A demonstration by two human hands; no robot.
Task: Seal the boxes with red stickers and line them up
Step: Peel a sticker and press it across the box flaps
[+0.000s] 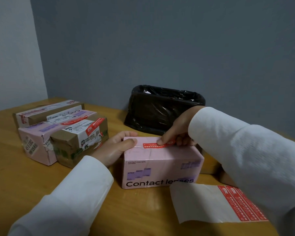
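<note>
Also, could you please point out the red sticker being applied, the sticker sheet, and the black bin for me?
red sticker [153, 145], head view, on its left half, lying on the box top.
sticker sheet [199, 201], head view, on its bare white backing.
black bin [153, 114], head view, on its front wall.

Long white sleeves [71, 193] on both arms, soft fabric, loose cuffs; hands [112, 150] bare.
</note>
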